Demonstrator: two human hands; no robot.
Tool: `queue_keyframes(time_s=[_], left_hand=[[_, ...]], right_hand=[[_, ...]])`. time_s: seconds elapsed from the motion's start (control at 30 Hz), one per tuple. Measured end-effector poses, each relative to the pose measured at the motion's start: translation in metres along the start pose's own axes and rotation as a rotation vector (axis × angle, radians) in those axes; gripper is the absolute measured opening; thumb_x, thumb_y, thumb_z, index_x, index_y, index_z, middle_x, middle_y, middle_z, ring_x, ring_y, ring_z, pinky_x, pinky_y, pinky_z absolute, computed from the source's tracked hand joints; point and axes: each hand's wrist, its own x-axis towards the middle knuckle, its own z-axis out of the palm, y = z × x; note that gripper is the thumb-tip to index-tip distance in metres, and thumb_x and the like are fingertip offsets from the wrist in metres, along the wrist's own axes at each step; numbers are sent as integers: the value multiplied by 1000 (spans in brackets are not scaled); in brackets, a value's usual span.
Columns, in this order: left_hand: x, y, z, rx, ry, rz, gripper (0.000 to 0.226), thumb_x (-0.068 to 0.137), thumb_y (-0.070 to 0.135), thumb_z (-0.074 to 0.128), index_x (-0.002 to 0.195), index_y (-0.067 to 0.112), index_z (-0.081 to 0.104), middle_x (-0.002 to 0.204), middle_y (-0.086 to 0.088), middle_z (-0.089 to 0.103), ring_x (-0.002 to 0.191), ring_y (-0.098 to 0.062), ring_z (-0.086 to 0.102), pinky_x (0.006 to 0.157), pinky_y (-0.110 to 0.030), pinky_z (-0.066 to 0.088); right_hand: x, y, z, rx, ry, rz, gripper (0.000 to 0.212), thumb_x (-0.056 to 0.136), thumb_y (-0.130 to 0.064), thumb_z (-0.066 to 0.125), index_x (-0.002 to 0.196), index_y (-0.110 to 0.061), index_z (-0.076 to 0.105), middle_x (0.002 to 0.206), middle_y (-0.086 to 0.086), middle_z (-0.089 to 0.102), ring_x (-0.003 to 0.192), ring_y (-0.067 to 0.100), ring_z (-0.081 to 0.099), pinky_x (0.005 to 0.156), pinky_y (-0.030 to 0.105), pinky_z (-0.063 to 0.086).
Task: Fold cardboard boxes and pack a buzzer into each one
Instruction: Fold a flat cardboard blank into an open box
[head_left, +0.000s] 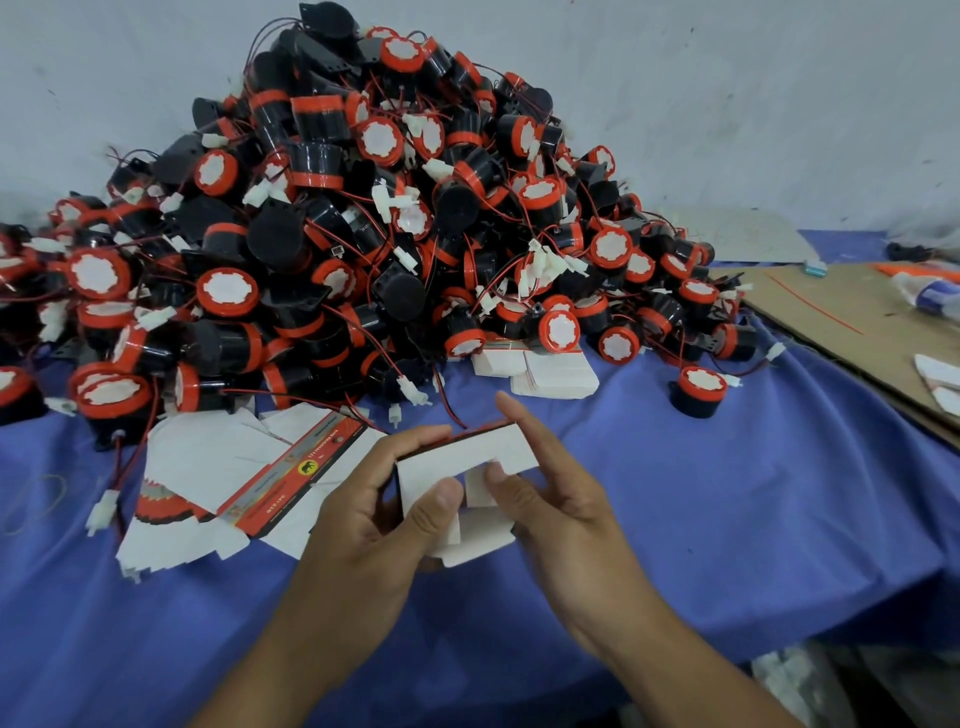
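Note:
A small white cardboard box (457, 462) with a red edge is held above the blue cloth, its flaps loose at the near end. My left hand (374, 514) grips its left side, thumb pressing on a white flap. My right hand (545, 488) holds the right side, thumb on an inner flap and index finger along the top edge. A big pile of black buzzers (363, 208) with red caps, red wires and white plugs rises behind. A single buzzer (696, 392) stands apart at the right. Flat unfolded boxes (234, 478) lie left of my hands.
A blue cloth (753, 519) covers the table. A stack of flat white cards (540, 371) sits at the foot of the pile. A brown cardboard sheet (852, 322) lies at the right with a plastic bottle (930, 293). The table's edge drops off at the lower right.

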Motion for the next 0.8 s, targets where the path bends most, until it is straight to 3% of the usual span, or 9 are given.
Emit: queue_keyframes(time_s=[0.13,0.23,0.33,0.4,0.5,0.57,0.63,0.67,0.8], left_hand=[[0,0,1,9,-9,3,38,82,47,64,120,42,62,108,8,70,93,-10,68,61,-26,57],[-1,0,-1,-32,-46,4,36,84,42,66,119,43,63,110,9,70,97,-10,69,64,-24,58],[-2,2,-5,-43,-186,-2,45,87,33,74,128,45,58,121,7,67,108,-15,67,77,-22,57],[-1,3,-7,-29,-248,-5,52,88,24,73,133,44,54,125,3,66,111,-19,67,84,-22,55],[0,2,-8,-18,-187,-15,51,87,19,73,130,41,58,117,1,70,104,-20,69,79,-23,56],[0,0,-7,25,-117,2,47,88,16,73,127,39,61,109,2,71,94,-19,71,75,-24,56],[0,1,-5,54,-61,18,44,86,17,69,124,38,63,99,2,71,81,-15,70,69,-23,56],[1,1,-4,54,-42,21,43,85,19,68,123,39,64,95,3,72,76,-13,69,67,-22,55],[0,1,-6,57,-90,43,36,93,24,67,125,40,63,102,6,71,81,-11,70,67,-21,55]], right_hand=[[-2,1,-1,-77,10,-44,46,101,-22,58,136,-52,54,95,9,75,88,14,70,78,26,56],[-2,1,0,-114,32,-61,47,101,-20,58,135,-52,55,98,10,74,95,16,73,86,37,59],[0,1,0,-96,71,-83,44,96,-27,63,133,-51,58,118,11,68,98,30,71,95,55,54],[1,2,0,-83,80,-85,46,91,-34,63,133,-51,58,132,9,61,101,42,66,95,58,53],[-1,3,1,-119,42,-87,46,94,-38,62,136,-54,54,132,10,59,99,49,64,90,59,54],[-3,4,1,-161,26,-114,44,99,-35,61,137,-55,52,117,4,61,80,35,66,78,45,58],[-5,5,2,-180,25,-135,45,99,-31,61,137,-54,52,100,-7,50,63,7,55,66,20,49],[-5,4,2,-176,22,-132,45,99,-30,61,137,-53,53,98,-9,46,60,3,53,64,13,45],[-6,0,3,-177,19,-120,43,99,-31,61,136,-52,54,106,-1,52,62,7,54,63,17,47]])
